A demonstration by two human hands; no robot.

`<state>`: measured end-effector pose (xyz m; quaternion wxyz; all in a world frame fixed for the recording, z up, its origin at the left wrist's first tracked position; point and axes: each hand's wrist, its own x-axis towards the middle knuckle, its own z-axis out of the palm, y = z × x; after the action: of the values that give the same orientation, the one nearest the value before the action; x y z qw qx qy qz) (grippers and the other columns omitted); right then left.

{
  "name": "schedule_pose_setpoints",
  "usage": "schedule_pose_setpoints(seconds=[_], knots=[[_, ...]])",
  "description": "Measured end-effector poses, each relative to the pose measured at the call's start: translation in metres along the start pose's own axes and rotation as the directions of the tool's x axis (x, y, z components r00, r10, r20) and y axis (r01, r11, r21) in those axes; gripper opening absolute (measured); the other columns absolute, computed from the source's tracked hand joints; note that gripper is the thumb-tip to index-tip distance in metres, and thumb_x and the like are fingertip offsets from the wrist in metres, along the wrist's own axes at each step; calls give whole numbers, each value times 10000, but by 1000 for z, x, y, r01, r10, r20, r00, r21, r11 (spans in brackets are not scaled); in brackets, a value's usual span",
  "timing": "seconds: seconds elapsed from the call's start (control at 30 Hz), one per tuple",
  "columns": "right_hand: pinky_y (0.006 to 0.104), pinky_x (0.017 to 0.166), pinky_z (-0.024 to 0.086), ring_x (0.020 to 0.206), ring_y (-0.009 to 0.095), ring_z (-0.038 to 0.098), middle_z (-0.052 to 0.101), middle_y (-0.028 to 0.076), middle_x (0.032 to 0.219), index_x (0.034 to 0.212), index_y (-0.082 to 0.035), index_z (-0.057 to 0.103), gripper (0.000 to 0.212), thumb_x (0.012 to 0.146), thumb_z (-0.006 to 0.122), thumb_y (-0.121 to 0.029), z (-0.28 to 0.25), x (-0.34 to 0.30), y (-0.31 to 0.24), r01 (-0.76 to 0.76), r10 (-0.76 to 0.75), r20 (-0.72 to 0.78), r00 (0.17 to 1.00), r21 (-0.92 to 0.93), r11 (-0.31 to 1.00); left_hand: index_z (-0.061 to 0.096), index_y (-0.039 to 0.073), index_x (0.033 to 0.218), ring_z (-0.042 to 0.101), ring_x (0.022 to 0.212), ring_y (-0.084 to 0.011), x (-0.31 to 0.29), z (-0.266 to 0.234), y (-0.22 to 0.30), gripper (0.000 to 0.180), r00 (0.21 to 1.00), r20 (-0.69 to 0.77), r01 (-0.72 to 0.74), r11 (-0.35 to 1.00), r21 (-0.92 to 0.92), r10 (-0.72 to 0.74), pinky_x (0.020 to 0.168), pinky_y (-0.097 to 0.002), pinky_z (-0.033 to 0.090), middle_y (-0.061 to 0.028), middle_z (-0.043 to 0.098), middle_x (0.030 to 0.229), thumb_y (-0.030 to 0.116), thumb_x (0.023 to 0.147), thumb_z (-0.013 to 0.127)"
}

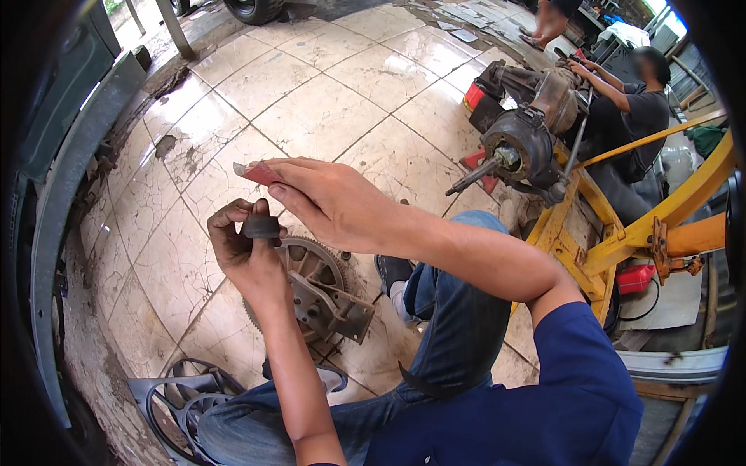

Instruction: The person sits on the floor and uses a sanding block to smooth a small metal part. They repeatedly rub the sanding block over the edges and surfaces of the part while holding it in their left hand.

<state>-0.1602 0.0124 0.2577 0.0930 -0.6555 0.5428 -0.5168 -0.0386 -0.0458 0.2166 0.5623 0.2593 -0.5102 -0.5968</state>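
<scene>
The left hand (247, 252) has a tight grip on a small black rubber part (260, 227), raised so the right hand (330, 203), pinching reddish sandpaper (256, 172), reaches it above the toothed flywheel (315, 283).

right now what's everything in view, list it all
ring: one, dark, pinched in left hand grip
sandpaper: one piece, reddish, in right hand grip, above the ring
toothed wheel: one, grey metal with bracket, on floor below hands
fan shroud: one, grey, lower left
gearbox: one, dark, greasy, on yellow stand, right
co-worker: one, dark shirt, upper right, hands on gearbox
floor: pale tiles, cracked
left hand: holds ring
right hand: holds sandpaper
</scene>
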Motion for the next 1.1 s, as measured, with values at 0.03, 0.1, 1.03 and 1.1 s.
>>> schedule_pose_setpoints(seconds=[0.03, 0.1, 1.03, 1.1], knots=[[407, 893, 479, 1050, 356, 596, 623, 202, 1154, 1229, 11, 563, 313, 980, 445, -136, 0, 0, 0, 6, -6, 4, 1000, 0, 1000, 480, 96, 937, 546, 692, -88, 0, -2, -1, 192, 1000, 10, 12, 1000, -12, -12, 525, -197, 422, -40, 566, 947, 68, 896, 665], [397, 897, 484, 1061, 352, 599, 618, 205, 1169, 1234, 19, 560, 311, 975, 457, -119, 0, 0, -1, 18, -18, 16, 1000, -1, 1000, 465, 107, 926, 542, 695, -78, 1, -6, -5, 214, 999, 29, 36, 999, -37, -35, 517, -190, 415, -33, 566, 934, 76, 892, 674], [390, 779, 523, 850, 357, 657, 678, 190, 980, 1356, -56, 483, 394, 981, 458, -173, -4, 5, -16, -278, 281, 104, 954, -43, 959, 407, 98, 859, 567, 664, -90, -1, 0, -9, 318, 999, 38, 22, 995, -98, -18, 454, -176, 429, -74, 580, 988, 40, 844, 719], [382, 667, 524, 686, 316, 668, 689, 167, 868, 1409, -101, 439, 445, 969, 468, -159, -9, 7, -20, -379, 382, 142, 913, -45, 924, 407, 101, 839, 549, 599, -86, -3, 2, -3, 333, 1000, 26, -10, 993, -118, 14, 435, -189, 440, -54, 555, 931, 36, 830, 734]])
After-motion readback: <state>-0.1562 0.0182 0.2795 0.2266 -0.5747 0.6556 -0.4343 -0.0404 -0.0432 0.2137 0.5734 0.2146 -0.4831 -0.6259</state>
